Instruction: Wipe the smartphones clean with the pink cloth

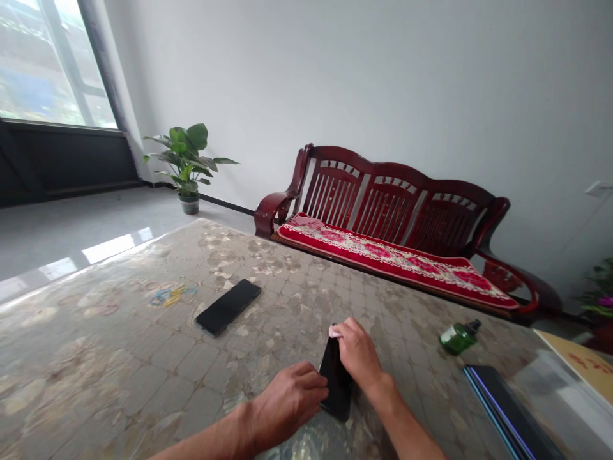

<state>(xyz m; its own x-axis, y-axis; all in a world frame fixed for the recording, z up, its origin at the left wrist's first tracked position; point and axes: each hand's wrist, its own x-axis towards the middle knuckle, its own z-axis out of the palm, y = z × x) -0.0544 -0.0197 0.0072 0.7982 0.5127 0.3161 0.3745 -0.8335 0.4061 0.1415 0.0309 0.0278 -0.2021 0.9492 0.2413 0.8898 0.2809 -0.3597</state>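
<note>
A black smartphone lies on the patterned tablecloth, its screen up. At its left edge, the curled fingers of my left hand hold it steady. My right hand is closed around a small pale pink cloth and presses it on the phone's far end. Most of that cloth is hidden under the fingers. A second black smartphone lies flat farther off to the left, apart from both hands.
Coloured rubber bands lie at the left. To the right are a green spray bottle, stacked phones and a yellowish box or booklet beside clear plastic. Beyond the table stand a wooden bench and a potted plant.
</note>
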